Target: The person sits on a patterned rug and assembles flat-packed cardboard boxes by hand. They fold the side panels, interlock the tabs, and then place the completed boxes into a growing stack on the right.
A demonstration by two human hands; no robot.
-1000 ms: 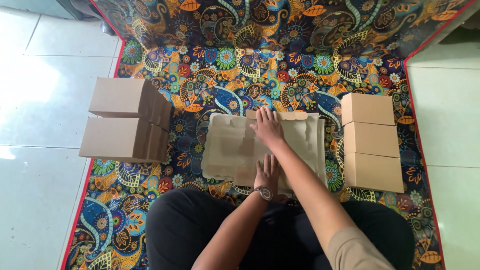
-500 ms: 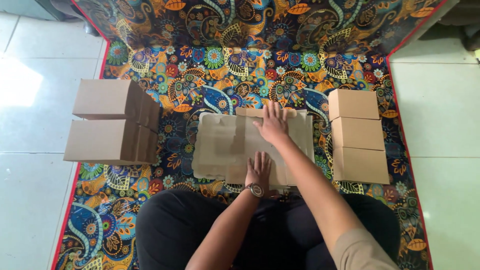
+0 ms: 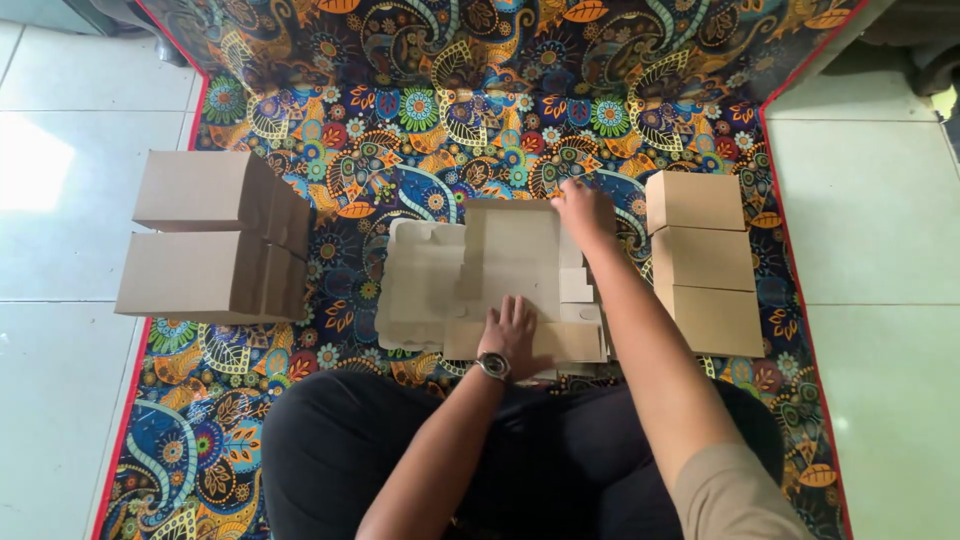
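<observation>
**Flat brown box in the middle**

I see the flat cardboard sheet (image 3: 500, 275) lying mid-frame on the colourful mat (image 3: 420, 110). It is brown, with cut flaps. My left hand (image 3: 512, 335) presses flat on its near edge. My right hand (image 3: 583, 208) pinches its far corner.

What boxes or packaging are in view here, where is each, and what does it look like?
Flat box blank: centre of the patterned mat, plain brown, under both hands.
Left boxes: two folded brown cartons, side by side at the mat's left edge.
Right boxes: three plain brown cartons in a row.
</observation>
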